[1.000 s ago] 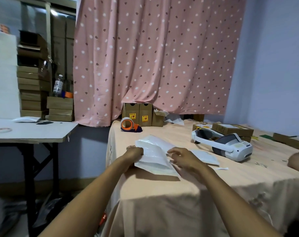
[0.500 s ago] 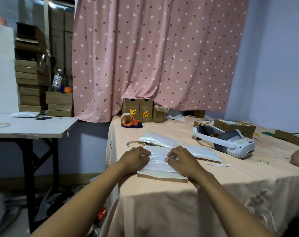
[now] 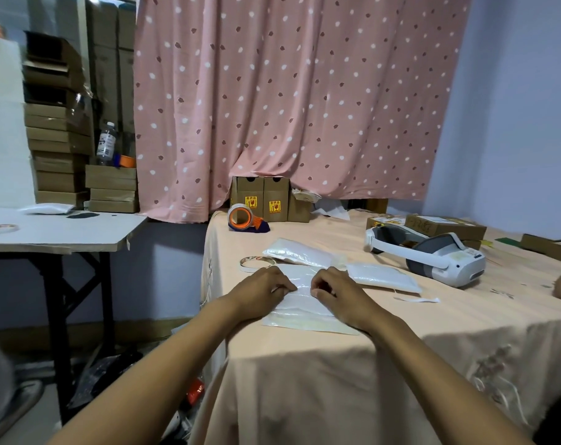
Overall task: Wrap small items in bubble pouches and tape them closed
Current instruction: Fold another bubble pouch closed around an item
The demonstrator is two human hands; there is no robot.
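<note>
We see both forearms reaching in from the bottom edge and converging on the near end of the table (image 3: 385,354), which is draped in a peach cloth. The left hand (image 3: 262,293) and the right hand (image 3: 338,295) sit close together, knuckles up and wrists low, with a narrow gap between them. Each hand has its fingers curled under, the tips and thumb nipping the bubble pouch (image 3: 302,305) along a crease that runs across it. The pouch lies flat on the cloth just inside the table's front edge, its near margin showing past the wrists. We cannot tell what is inside it. Beyond the hands lie two more pouches, one (image 3: 297,253) straight ahead and one (image 3: 383,277) off to the right, close to each other. A thin ring of tape (image 3: 256,262) rests just past the left hand, touching the far pouch. Further back an orange tape dispenser (image 3: 244,218) stands near small cardboard boxes (image 3: 263,202) under the pink dotted curtain (image 3: 305,101), and a white headset (image 3: 433,256) lies to the right, well apart from the hands.
</note>
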